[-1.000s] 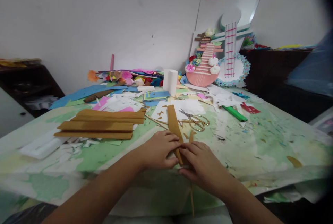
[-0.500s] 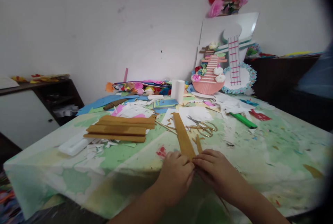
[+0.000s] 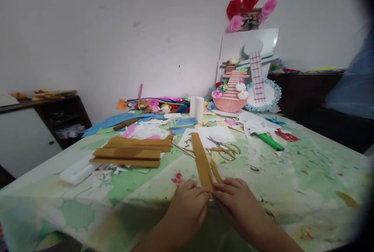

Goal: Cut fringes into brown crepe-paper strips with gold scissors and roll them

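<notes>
Facing a plain pale wall [image 3: 117, 29], over the near edge of a table under a blotched green-and-white cloth [image 3: 128, 189]. Holding the near end of a long flat strip of brown paper [image 3: 201, 160], laid lengthwise away from the body: with left hand [image 3: 189, 204] curled nearly closed over its left side, with right hand [image 3: 237, 201] beside it, fingertips bunched at the same end, next to a narrow brown paper sliver [image 3: 215, 171]. Cannot tell how firmly pinched, being hidden under the knuckles.

Could crease or tear, probably, through uneven pulling; could also catch the sliver under the right fingers. Could snag, if swung sideways, on gold-handled scissors [image 3: 222, 145] just right or a thin pale stick [image 3: 183, 150] just left. Farther left, blocked by a layered stack of folded brown paper [image 3: 125, 152] beside a white plastic case [image 3: 76, 172]; beyond, by an upright white paper roll [image 3: 196, 108].
</notes>
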Tool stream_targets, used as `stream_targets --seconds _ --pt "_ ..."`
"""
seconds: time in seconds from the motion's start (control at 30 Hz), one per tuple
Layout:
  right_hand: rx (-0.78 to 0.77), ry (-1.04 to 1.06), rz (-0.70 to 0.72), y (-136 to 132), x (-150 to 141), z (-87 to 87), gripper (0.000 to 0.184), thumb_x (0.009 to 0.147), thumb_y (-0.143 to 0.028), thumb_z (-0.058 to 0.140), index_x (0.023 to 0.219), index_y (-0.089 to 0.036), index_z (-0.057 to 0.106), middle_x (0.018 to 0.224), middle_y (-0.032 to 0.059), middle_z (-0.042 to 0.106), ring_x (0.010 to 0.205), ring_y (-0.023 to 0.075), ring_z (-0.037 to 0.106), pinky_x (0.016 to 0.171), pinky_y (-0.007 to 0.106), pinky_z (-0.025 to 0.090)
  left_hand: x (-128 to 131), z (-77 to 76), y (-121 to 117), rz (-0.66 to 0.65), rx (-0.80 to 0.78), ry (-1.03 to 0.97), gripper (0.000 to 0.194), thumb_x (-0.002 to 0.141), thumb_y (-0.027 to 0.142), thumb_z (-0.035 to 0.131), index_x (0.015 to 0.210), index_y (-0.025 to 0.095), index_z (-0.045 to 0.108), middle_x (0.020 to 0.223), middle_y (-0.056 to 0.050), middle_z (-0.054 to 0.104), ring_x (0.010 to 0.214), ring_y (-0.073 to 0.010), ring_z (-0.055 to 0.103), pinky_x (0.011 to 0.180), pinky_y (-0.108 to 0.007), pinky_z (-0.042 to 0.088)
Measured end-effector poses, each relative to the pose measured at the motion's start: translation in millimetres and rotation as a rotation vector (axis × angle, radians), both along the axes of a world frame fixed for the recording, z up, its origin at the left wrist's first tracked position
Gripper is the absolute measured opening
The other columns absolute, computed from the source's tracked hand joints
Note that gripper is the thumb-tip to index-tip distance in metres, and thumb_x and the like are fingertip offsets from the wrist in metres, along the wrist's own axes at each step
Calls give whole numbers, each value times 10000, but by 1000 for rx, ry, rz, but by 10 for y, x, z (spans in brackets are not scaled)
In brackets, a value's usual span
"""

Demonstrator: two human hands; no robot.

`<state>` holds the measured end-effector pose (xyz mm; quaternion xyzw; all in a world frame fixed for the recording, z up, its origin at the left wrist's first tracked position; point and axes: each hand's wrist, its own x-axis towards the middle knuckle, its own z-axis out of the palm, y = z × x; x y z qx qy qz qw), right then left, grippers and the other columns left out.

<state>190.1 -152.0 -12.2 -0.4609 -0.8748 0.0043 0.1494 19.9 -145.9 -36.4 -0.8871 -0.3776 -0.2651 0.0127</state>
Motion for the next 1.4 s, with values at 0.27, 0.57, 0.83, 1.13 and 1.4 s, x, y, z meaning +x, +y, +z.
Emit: stream_targets --seconds 0.27,0.57,0.83,1.13,1.4 --pt "-23 164 24 33 -34 -112 187 742 -100 459 786 -191 616 786 28 626 739 142 541 686 261 431 73 -70 -12 54 154 -24 127 730 185 457 828 191 537 743 -13 582 712 -169 441 648 -331 370" --pt "197 70 166 52 28 -269 474 673 -98 452 1144 -144 454 1252 106 390 1166 243 303 902 386 351 36 -48 -38 -20 238 -102 141 731 156 386 757 174 523 698 -22 576 655 -151 458 603 -299 378" --pt "211 206 283 165 -342 -30 213 798 -194 426 948 -190 577 961 24 620 935 147 509 823 285 409 -257 112 -78 77 387 -202 213 745 115 361 866 206 511 757 3 642 793 -127 562 844 -331 330" --pt "86 115 363 245 -337 -33 223 791 -296 449 980 -247 557 934 9 618 958 180 450 826 348 350 -414 94 -64 249 -37 -139 152 717 144 453 823 218 533 783 9 627 786 -140 550 804 -353 365" --pt "-123 137 418 219 -291 59 205 806 -180 423 957 -220 556 921 -7 621 911 127 478 845 281 314 -398 111 -169 313 -201 -211 129 698 147 466 776 208 547 727 -5 580 714 -155 508 675 -326 378"
